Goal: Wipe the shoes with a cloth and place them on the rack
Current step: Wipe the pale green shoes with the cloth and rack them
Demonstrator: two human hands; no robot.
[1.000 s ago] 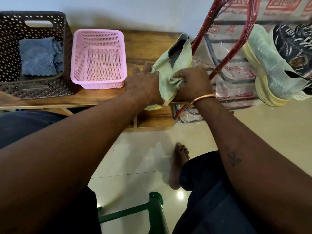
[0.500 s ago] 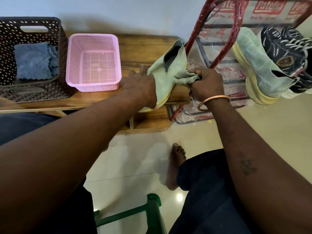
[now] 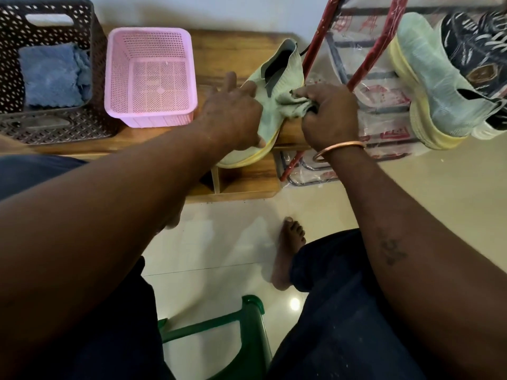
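Tabletop (image 3: 233,50) sitting left, rack (image 3: 365,60) standing just beside it on the right.
On the tabletop, a large basket (image 3: 55,127) is sitting far left with a folded cloth (image 3: 52,75) lying in it, and a small basket (image 3: 153,119) is sitting just right of it. A shoe (image 3: 285,69) is lying at the right end between the left grip (image 3: 233,116) and right grip (image 3: 329,113), a wiping cloth (image 3: 290,105) touching it. A 2nd shoe (image 3: 428,78) and a 3rd shoe (image 3: 472,45) are resting on the rack.

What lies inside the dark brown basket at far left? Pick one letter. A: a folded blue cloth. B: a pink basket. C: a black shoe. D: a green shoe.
A: a folded blue cloth lies in the dark brown basket; the green shoe is on the bench, held by the left hand while the right hand presses a green cloth to it.
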